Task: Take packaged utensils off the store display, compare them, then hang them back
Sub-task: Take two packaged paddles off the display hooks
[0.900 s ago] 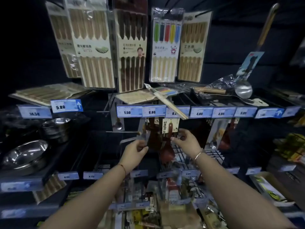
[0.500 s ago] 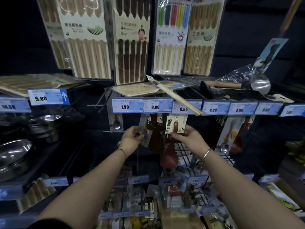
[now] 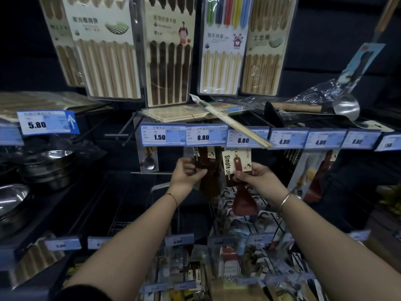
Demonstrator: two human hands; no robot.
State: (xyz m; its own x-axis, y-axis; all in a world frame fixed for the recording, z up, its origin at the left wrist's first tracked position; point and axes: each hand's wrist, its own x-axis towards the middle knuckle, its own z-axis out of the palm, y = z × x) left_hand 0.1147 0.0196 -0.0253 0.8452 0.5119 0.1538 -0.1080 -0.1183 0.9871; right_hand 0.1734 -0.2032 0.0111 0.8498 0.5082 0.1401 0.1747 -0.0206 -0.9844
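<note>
Two packaged wooden utensils hang side by side under the row of price tags. My left hand (image 3: pixel 187 173) grips the card of a dark brown spatula (image 3: pixel 209 183). My right hand (image 3: pixel 258 178) pinches the lower edge of the white "Simple Life" card (image 3: pixel 231 161) of a reddish-brown spoon (image 3: pixel 244 202), whose bowl hangs below my fingers. The tops of both cards sit right under the price strip (image 3: pixel 202 136), so whether they are on their hooks is hidden.
Chopstick packs (image 3: pixel 169 68) hang above. A loose chopstick pair (image 3: pixel 234 123) juts over the price tags. A bagged steel ladle (image 3: pixel 345 107) lies at the right, steel bowls (image 3: pixel 50 164) sit at the left, and more packaged utensils (image 3: pixel 227 263) hang below my arms.
Both hands have risen with their packages toward the price strip, and the two cards now sit closer together just under it. The view has tilted down and moved nearer.
</note>
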